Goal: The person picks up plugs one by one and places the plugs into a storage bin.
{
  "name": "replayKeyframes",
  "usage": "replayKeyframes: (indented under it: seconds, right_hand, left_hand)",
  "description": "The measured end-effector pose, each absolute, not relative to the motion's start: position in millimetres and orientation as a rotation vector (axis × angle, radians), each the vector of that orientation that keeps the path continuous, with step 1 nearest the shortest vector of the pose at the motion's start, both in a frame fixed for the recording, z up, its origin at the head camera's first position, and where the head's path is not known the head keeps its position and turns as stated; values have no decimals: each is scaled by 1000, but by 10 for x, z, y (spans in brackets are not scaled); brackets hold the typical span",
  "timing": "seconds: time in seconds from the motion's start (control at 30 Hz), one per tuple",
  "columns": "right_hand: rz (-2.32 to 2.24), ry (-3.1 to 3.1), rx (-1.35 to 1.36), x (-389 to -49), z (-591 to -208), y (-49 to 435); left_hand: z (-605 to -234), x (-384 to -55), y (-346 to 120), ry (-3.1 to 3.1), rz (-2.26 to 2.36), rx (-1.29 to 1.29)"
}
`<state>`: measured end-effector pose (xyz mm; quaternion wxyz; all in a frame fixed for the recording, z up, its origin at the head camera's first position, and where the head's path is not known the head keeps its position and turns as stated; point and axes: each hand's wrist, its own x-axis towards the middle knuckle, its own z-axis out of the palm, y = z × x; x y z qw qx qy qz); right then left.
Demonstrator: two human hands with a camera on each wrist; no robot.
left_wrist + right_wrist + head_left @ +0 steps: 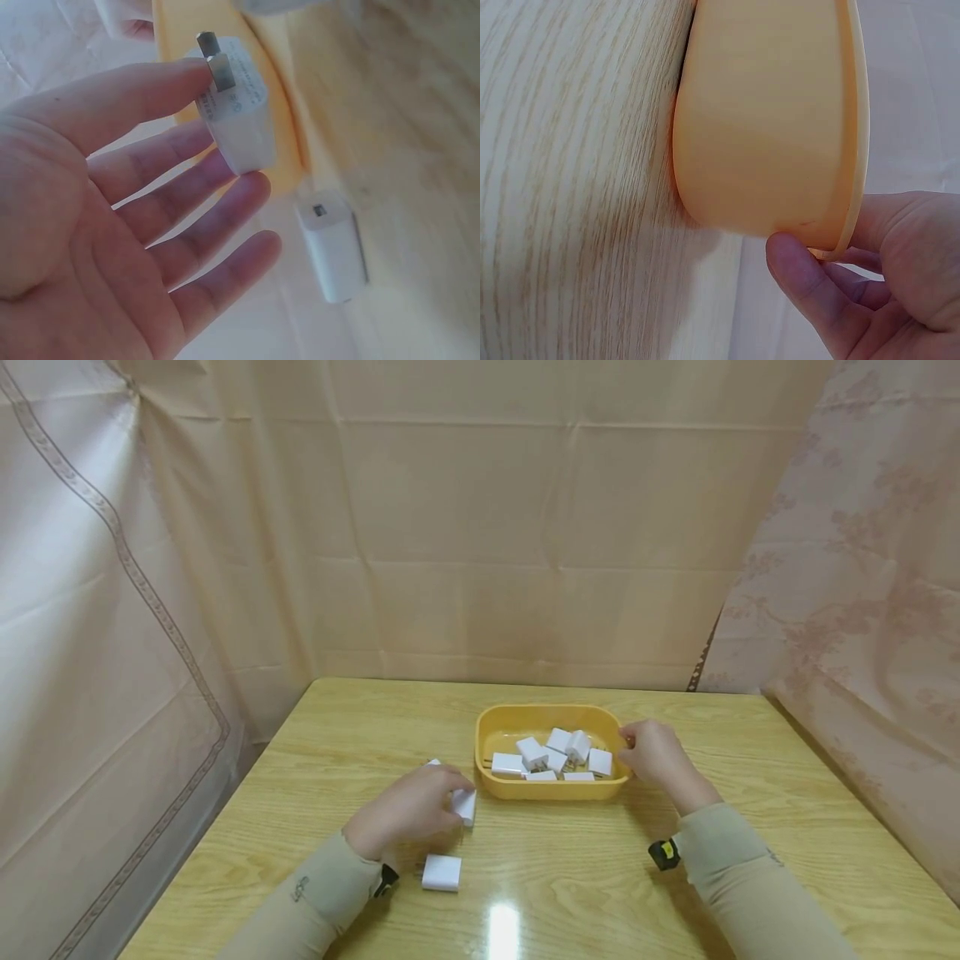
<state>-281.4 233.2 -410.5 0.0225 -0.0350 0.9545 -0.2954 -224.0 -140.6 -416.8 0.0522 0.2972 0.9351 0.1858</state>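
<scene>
My left hand [414,807] pinches a white USB charger plug [244,120] between thumb and fingers, its two metal prongs showing in the left wrist view. This hand is just left of a yellow plastic basket [551,789]. With its thumb on the outer wall, my right hand [660,762] grips the basket's right end by the rim. Several white charger plugs [531,752] lie jumbled inside the basket. One more charger plug [441,872] lies on the table in front of the left hand, and another [433,762] is mostly hidden behind that hand.
The wood-grain table [570,868] carries everything, its back edge meeting a beige cloth curtain [465,543]. Patterned cloth [870,568] hangs at the right and pale cloth [97,610] at the left. A black wristband device [664,854] sits at the right wrist.
</scene>
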Motion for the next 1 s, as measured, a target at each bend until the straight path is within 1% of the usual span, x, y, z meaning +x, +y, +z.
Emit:
replayKeyframes:
  seconds: [0.1,0.63,0.83,1.0]
  right_hand:
    - [-912,2961,-119,-2811,-4103,2329]
    - [-888,2982,-139,-2789,-4107,2328]
    - [-886,2971,-121,-2791,-4108,2332]
    - [-889,2974,-121,-2793,-4111,2329]
  left_hand:
    - [-4127,-2239,-1423,2839,589,878]
    - [-3846,-2306,-1481,2913,592,909]
    - [-3713,-2301,-1488,2931,616,954]
    - [-3678,-2299,-1469,2941,593,999]
